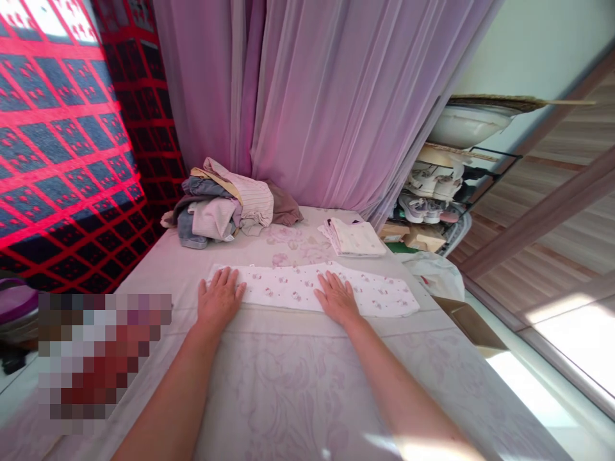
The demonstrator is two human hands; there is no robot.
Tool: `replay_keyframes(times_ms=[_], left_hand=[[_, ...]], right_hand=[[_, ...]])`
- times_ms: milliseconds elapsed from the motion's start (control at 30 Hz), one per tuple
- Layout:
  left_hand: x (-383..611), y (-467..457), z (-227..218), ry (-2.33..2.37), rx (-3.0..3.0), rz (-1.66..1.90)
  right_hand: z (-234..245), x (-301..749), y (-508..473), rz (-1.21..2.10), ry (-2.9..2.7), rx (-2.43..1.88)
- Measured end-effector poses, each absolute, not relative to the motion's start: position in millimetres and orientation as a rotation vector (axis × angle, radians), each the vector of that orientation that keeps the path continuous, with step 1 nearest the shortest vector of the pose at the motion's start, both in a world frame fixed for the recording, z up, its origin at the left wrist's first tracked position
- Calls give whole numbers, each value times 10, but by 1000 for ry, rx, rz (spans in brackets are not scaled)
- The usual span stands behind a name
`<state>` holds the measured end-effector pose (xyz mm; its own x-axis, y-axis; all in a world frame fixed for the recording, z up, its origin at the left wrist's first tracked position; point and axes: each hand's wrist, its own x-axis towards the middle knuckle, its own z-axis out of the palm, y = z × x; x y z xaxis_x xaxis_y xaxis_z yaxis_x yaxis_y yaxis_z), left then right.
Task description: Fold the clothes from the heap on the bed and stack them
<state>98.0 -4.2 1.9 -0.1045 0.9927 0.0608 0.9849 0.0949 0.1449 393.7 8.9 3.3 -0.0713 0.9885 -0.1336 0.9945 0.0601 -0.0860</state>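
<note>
Head cam, looking fwd & down at bed point(288, 397) w/ pale pink floral sheet. L hand point(220, 298) & R hand point(337, 296) lie flat, palms down, fingers spread wide, gripping nothing, both resting on long folded strip of white cloth point(312, 288) w/ small pink print, laid across bed just ahead of person. Beyond it, toward R, sits folded stack of printed cloth point(353, 238). Far L of bed: heap of mixed clothes point(221, 205) against mauve curtain point(307, 96). R of bed: rack w/ sneakers point(423, 192), white basin point(466, 125) above. Red-and-black patterned fabric point(67, 147) fills L side.
</note>
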Motion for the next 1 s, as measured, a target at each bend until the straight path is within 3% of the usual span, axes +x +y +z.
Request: replay_keyframes(times_ms=[400, 867, 1000], left_hand=[[581, -26, 60, 2607, 1709, 584], [651, 27, 60, 2158, 1575, 908], [661, 30, 125, 2243, 1462, 998]], right_hand=[[215, 3398, 182, -243, 2475, 1980], [16, 3196, 179, -254, 2485, 1981], [11, 3187, 179, -248, 2474, 1994]])
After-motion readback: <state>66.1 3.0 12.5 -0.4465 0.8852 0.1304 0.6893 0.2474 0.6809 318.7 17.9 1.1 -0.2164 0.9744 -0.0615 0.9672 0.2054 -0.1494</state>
